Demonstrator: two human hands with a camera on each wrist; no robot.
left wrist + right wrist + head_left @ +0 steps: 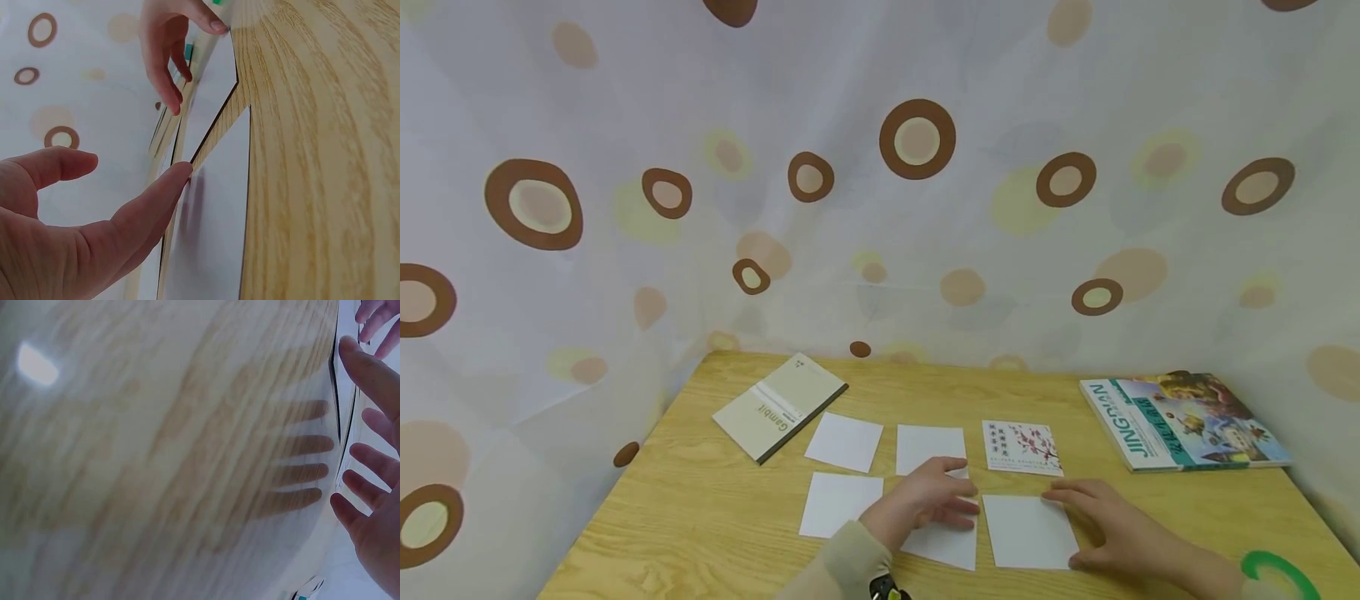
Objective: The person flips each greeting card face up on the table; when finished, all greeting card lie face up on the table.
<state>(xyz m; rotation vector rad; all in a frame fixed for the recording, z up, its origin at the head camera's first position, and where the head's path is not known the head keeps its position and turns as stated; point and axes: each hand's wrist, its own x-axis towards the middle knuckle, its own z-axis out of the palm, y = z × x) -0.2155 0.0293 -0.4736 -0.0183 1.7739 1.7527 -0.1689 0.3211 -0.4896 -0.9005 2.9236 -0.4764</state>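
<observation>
Square cards lie in two rows of three on the wooden table. My left hand [925, 504] is over the front middle card [943, 548], fingers loosely extended; in the left wrist view its fingertips are right at that card's edge. Beside the front right card [1026, 533], my right hand [1116, 533] has thumb and index finger at the card's right corners, the other fingers spread. The front left card [837, 502], back left card [845, 442] and back middle card [928, 446] show blank white faces. Face up at back right is a card with red blossoms and writing [1022, 447].
A beige notebook marked Gambit [782, 407] lies at the table's back left. At the back right rests a colourful book [1187, 421]. A spotted curtain [850, 208] hangs behind the wooden table [685, 517]. A green band [1277, 568] shows by my right wrist.
</observation>
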